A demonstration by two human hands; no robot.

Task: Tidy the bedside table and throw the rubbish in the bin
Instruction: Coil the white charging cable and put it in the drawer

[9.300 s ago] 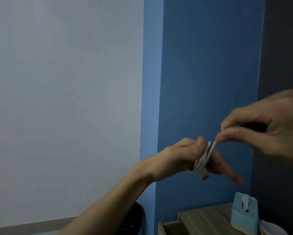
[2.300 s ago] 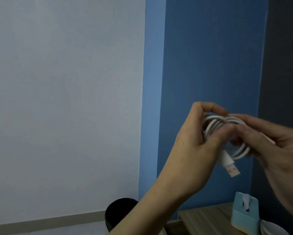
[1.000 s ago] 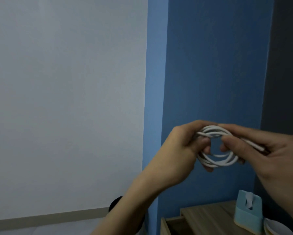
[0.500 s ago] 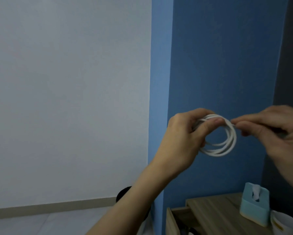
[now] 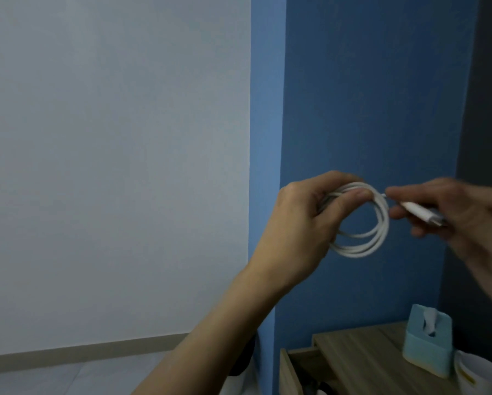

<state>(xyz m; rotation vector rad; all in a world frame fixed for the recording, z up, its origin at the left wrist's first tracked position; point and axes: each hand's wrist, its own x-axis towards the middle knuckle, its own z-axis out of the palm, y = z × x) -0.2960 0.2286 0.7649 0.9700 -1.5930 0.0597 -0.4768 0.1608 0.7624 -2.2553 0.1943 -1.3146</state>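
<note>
A white charging cable [image 5: 378,240] is wound into a coil and held up in front of the blue wall. My left hand [image 5: 301,223] grips the coil's upper left side, thumb over the loops. My right hand [image 5: 461,218] pinches the cable's free plug end just right of the coil. Below, the wooden bedside table [image 5: 361,363] shows at the bottom right, with its drawer [image 5: 290,369] pulled open. The black bin [image 5: 243,357] stands on the floor left of the table, mostly hidden behind my left forearm.
A light blue tissue box [image 5: 427,346] stands on the table's right part, with a white cup [image 5: 478,374] beside it at the frame edge. A pale wall fills the left; a blue wall corner rises behind the hands.
My right hand has drawn the plug end out to the right of the coil. Before that both hands wound the cable into loops. The view has shifted slightly.
</note>
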